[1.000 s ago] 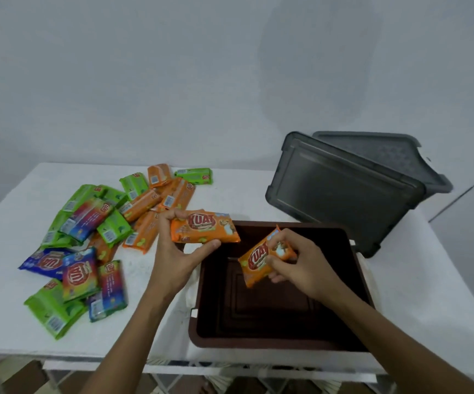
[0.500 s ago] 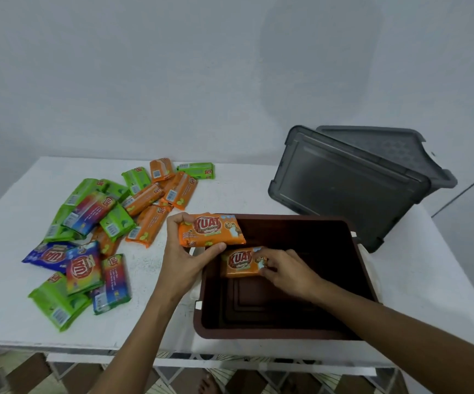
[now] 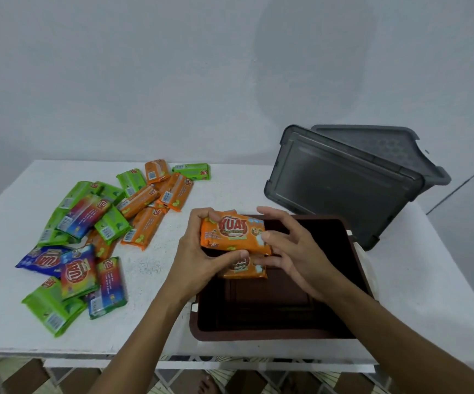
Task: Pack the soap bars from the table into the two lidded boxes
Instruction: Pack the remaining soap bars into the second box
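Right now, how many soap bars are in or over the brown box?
2. Left hand holds the upper bar over the brown box; the lower bar lies inside, partly covered. More may be hidden.
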Demonstrator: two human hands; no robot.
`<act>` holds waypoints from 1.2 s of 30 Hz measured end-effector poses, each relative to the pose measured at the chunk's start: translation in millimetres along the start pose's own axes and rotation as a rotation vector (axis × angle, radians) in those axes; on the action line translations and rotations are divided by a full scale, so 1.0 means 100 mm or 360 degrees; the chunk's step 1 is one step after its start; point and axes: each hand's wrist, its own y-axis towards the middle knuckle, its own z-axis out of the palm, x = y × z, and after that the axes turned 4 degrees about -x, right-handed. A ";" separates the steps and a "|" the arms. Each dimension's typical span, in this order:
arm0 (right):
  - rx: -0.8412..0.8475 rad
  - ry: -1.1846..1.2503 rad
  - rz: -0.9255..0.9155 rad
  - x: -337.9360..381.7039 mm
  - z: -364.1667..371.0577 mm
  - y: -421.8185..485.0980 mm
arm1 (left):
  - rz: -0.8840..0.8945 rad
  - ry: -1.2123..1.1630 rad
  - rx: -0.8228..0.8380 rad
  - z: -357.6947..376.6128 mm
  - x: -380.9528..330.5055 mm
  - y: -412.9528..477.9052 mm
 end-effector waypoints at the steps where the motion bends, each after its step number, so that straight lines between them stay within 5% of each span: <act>1: 0.0011 0.0131 -0.0005 0.02 0.01 -0.03 | -0.0003 0.0001 0.0052 0.03 -0.01 0.01; 6: -0.0148 -0.0228 -0.0191 0.09 -0.27 -0.14 | 0.0023 0.0562 0.0247 -0.01 -0.01 0.08; 12: -0.0275 -0.1067 0.0012 0.01 -0.69 -0.14 | 0.0278 0.1238 0.0048 -0.17 0.29 0.09; 29: -0.0174 -0.2339 0.0086 -0.30 -0.65 0.14 | 0.0253 0.1204 -0.0038 -0.18 0.38 0.06; 36: -0.0108 -0.2352 -0.0134 0.01 -0.42 0.24 | 0.0236 0.1075 -0.0057 -0.22 0.39 0.06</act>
